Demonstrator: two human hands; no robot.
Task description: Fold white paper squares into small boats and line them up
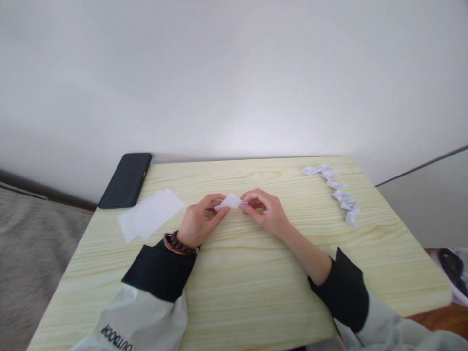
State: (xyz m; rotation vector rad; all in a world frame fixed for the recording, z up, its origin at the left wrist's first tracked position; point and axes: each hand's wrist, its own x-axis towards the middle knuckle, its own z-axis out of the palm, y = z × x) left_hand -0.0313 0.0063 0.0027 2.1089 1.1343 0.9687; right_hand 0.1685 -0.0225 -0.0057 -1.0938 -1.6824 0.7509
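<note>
Both my hands meet over the middle of a pale wooden table. My left hand and my right hand each pinch one end of a small folded white paper, held just above the tabletop. A dark bead bracelet circles my left wrist. My sleeves are black with grey lower parts.
A few flat white paper sheets lie left of my hands. A black phone rests at the table's back left corner. Several small folded white paper pieces form a curved row at the back right. A white wall stands behind the table.
</note>
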